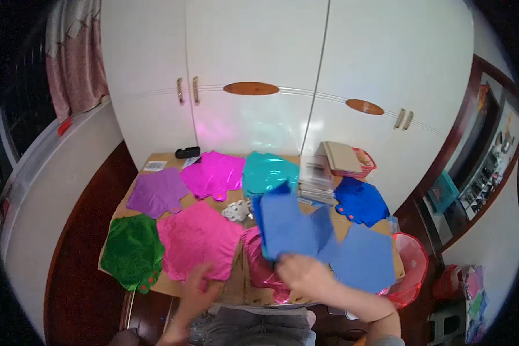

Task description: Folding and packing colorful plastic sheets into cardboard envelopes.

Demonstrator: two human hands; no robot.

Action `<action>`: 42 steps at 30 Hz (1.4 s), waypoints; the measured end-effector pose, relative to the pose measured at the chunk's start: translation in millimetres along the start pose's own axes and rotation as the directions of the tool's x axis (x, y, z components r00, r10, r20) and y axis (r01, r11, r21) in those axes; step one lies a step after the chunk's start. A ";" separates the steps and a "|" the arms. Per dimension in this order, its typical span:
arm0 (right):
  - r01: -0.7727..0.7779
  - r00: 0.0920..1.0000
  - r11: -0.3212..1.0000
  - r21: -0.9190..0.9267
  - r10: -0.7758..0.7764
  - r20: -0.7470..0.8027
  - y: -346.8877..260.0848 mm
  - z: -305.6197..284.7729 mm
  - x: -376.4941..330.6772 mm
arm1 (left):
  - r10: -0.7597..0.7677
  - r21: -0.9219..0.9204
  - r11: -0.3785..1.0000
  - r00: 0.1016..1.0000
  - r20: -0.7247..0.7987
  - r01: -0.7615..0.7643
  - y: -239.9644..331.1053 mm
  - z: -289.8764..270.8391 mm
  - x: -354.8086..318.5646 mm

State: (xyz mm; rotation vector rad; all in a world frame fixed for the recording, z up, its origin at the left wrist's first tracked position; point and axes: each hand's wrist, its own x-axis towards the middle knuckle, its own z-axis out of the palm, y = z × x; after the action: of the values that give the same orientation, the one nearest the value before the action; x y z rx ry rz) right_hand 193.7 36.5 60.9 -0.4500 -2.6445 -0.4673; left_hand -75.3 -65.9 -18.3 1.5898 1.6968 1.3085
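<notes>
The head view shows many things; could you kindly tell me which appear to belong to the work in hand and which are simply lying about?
Probably in the work:
- blue sheets in the right hand
- pink piece nearest the left hand
- green piece

Probably just lying about:
- black object
- red basket
- red-rimmed container

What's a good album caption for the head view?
Right hand holding blue pieces above brown cardboard, left hand by a large pink piece.
</notes>
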 end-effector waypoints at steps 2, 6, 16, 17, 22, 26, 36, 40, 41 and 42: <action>-0.059 0.998 0.996 0.063 0.057 0.037 -24.2 47.0 -32.2 | 0.021 -0.237 0.972 0.992 0.122 0.009 13.2 36.3 3.3; -0.205 0.971 0.964 0.169 0.179 0.156 -56.3 81.2 -48.8 | 0.002 -0.446 0.890 0.979 0.204 0.091 -9.0 72.6 -4.5; -0.533 0.846 0.728 0.432 0.451 0.283 44.5 81.0 -36.8 | -0.309 -0.419 0.689 0.763 0.568 0.592 1.1 56.0 -45.0; -0.585 0.810 0.703 0.404 0.486 0.327 71.8 87.3 -28.9 | -0.314 -0.398 0.651 0.706 0.634 0.646 -1.4 61.8 -52.8; -0.650 0.758 0.632 0.422 0.578 0.302 117.0 131.7 -32.3 | -0.272 -0.362 0.443 0.507 0.818 0.820 -8.2 101.6 -65.1; -0.605 0.796 0.692 0.394 0.536 0.281 90.0 124.6 -43.4 | -0.026 -0.499 0.548 0.610 0.792 0.671 -46.8 140.4 -75.9; -0.639 0.767 0.623 0.451 0.555 0.321 40.0 84.4 -60.5 | -0.137 -0.448 -0.350 0.429 0.893 0.822 -30.0 137.6 -68.2; -0.576 0.818 0.733 0.363 0.518 0.251 40.8 92.4 -66.5 | -0.111 -0.413 -0.420 0.406 0.907 0.808 -29.0 131.1 -68.3; -0.573 0.819 0.736 0.360 0.508 0.266 40.0 87.8 -62.4 | -0.138 -0.410 -0.381 0.387 0.912 0.829 -27.3 131.0 -67.8; -0.577 0.816 0.737 0.352 0.503 0.284 40.0 83.9 -60.8 | -0.161 -0.396 -0.343 0.362 0.918 0.852 -25.6 131.8 -67.4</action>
State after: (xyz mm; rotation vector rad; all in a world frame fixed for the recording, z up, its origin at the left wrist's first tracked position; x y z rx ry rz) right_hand 232.6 90.1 -28.2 -1.1093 -2.4899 0.3468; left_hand 37.9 -84.1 -115.4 -0.0823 0.4768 0.7736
